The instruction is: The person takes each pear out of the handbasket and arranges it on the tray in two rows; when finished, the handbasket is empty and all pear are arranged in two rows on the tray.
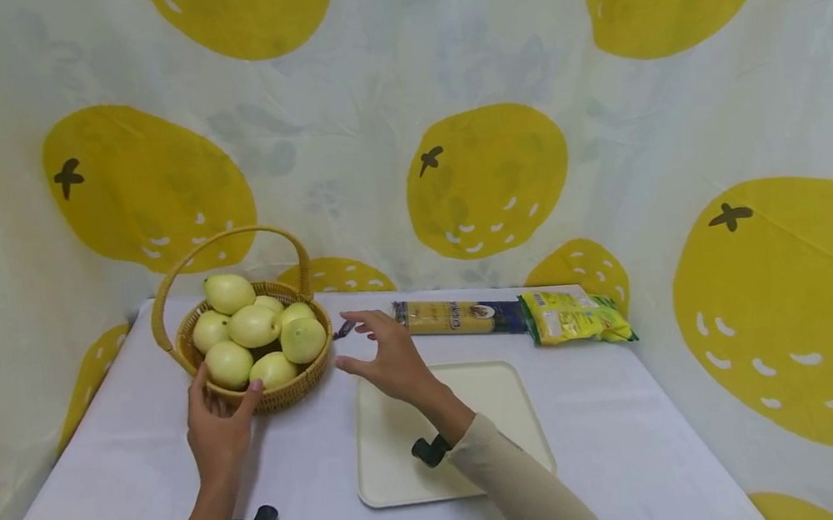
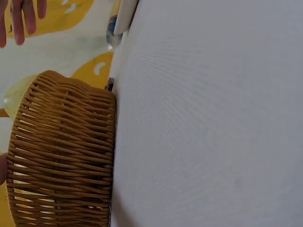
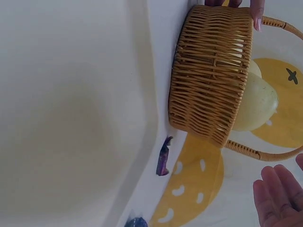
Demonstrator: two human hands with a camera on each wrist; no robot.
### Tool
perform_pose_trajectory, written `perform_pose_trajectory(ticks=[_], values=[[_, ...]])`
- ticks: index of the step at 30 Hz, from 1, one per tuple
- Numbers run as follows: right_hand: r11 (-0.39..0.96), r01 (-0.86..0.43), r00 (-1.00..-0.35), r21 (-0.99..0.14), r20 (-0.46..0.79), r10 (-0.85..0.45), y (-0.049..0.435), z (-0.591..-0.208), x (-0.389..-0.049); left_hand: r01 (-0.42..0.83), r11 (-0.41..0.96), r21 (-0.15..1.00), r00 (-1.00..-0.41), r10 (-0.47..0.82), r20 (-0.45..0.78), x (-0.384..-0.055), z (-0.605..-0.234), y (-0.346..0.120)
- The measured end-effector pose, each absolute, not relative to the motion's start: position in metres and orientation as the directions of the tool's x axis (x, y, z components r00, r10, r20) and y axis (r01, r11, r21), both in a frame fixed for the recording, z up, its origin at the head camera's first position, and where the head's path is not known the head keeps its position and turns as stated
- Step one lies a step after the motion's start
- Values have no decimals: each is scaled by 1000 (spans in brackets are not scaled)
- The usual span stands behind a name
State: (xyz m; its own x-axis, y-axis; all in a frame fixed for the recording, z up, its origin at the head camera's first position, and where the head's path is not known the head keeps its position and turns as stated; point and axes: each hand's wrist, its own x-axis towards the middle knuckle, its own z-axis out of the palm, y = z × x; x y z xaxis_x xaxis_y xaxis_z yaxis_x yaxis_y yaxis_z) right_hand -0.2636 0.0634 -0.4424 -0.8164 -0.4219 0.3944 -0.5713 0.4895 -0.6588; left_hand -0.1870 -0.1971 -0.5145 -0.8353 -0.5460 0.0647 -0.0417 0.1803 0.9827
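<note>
A brown wicker basket (image 1: 286, 396) with a tall hoop handle stands at the back left, heaped with several pale yellow-green pears (image 1: 253, 326). At its front rim is my left hand (image 1: 218, 434), which grips the rim with thumb and index finger spread apart. The left thumb (image 3: 257, 14) lies over the rim in the right wrist view. To the right of the basket hovers my right hand (image 1: 392, 363), its thumb and fingers parted and holding nothing. A small purple wrapped candy (image 3: 163, 158) lies on the table beside the basket, partly behind the right fingers in the head view.
A cream tray (image 1: 385, 481) lies under the right forearm. Along the back edge are a long yellow-and-blue packet (image 1: 440, 316) and a yellow-green bag (image 1: 572, 316). The white-covered table (image 1: 318, 487) meets a fruit-printed cloth (image 1: 346, 158) behind and at the sides.
</note>
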Motion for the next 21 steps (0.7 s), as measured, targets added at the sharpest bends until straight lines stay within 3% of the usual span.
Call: perform_pose_trajectory(ticks=[11,21], values=[[534,-579,-812,-617,373,-449,38,-440,-280,-25,160,987,-835,-546,68,-186,-513,-195],[516,-550,-823,-657,322,-467,17,-443,-295,-19,153,988,-833,-549,69,-186,-512,-195]])
